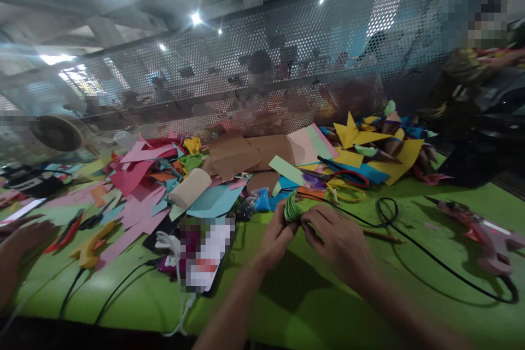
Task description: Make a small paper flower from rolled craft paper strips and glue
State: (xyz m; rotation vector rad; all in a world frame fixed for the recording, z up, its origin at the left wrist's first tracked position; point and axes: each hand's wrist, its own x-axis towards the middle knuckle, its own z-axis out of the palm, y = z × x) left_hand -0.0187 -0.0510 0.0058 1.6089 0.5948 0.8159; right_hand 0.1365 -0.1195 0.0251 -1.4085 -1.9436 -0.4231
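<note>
Above the front middle of the green table [311,311], my left hand [278,236] is closed around a small ribbed green piece [292,208], which looks like coiled or pleated paper. My right hand [338,238] pinches at the right side of the same piece, its fingertips partly hidden. Just beyond my right hand lies a brown stick like a pencil [383,237]. A pink glue gun [488,235] rests on the table to the right, its black cord looping behind my hands. Red-handled scissors [350,176] lie farther back.
Coloured paper scraps [143,197], brown sheets [238,156] and a paper roll [191,187] cover the back. At left are a phone [209,257], a yellow glue gun [88,249], cords and red pliers [68,232]. Another person's hand [24,240] rests at far left. Perforated metal [229,87] stands behind.
</note>
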